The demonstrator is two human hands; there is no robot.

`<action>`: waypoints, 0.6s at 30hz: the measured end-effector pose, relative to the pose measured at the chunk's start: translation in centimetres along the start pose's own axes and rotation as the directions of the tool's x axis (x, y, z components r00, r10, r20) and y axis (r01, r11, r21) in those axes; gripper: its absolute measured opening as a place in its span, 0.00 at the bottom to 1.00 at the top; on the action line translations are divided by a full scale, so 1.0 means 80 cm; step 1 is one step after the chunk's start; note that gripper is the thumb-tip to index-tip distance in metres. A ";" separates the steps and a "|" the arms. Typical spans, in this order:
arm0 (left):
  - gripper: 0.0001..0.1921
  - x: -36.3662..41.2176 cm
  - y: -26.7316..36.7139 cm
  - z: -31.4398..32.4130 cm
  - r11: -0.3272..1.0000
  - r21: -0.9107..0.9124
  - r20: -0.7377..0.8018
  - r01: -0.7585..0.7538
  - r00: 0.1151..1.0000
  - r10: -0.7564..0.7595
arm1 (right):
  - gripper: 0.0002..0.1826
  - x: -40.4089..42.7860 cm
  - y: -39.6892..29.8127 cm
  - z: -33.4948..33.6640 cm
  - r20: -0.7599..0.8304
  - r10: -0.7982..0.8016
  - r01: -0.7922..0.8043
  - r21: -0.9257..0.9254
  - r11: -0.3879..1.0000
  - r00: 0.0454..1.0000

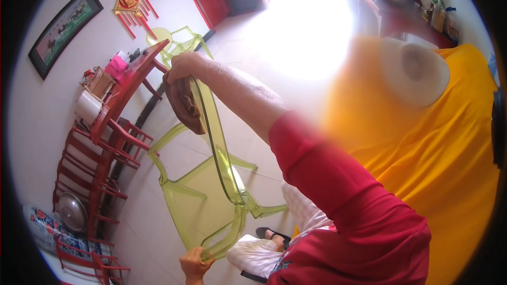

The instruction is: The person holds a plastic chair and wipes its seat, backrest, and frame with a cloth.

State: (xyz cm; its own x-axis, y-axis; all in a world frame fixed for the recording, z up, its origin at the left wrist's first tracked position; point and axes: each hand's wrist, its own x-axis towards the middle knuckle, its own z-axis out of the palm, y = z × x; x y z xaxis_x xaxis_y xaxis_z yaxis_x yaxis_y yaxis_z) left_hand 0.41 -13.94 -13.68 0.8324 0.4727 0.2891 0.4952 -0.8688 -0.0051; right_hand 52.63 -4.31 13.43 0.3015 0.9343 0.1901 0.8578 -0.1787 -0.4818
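A see-through green plastic armchair [222, 158] stands tilted in the middle of the view. At the bottom, my left hand [196, 263] grips the lower corner of its curved frame. My right arm, in a rolled-up red sleeve, reaches across to the far upper end of the same frame. There my right hand [184, 65] holds a bunched brown cloth [184, 105] against the chair; the fingers are partly hidden by the hand and cloth.
Red wooden chairs [85, 166] and a red table [126, 91] with a white pot [88, 107] line the left wall. Another green chair [188, 43] stands beyond. A yellow cover [427, 158] lies at the right. My shoe [273, 235] is close to the chair. Glare whitens the far floor.
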 end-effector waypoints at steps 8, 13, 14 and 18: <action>0.21 0.001 0.004 -0.004 1.000 -0.013 -0.012 -0.016 1.000 0.016 | 0.29 -0.002 0.003 0.004 -0.021 0.040 -0.039 0.047 0.998 0.999; 0.18 0.003 0.010 -0.013 1.000 -0.016 -0.004 -0.008 1.000 0.008 | 0.29 -0.013 0.007 0.005 -0.096 -0.036 0.049 0.137 0.989 0.995; 0.20 0.000 0.005 -0.009 1.000 0.005 -0.010 -0.005 1.000 0.005 | 0.29 -0.015 0.005 0.003 -0.086 -0.037 0.049 0.150 0.987 0.996; 0.22 0.002 0.006 -0.009 0.999 0.032 -0.001 0.001 1.000 -0.001 | 0.26 -0.019 0.005 -0.004 -0.025 0.028 -0.024 0.153 0.988 0.999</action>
State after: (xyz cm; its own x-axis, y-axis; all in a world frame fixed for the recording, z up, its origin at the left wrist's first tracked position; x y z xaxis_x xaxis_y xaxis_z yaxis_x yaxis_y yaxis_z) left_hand 0.60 -14.35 -12.97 0.8316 0.4738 0.2898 0.5039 -0.8630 -0.0352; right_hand 52.66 -5.89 13.24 0.3357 0.9209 0.1982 0.7768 -0.1516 -0.6113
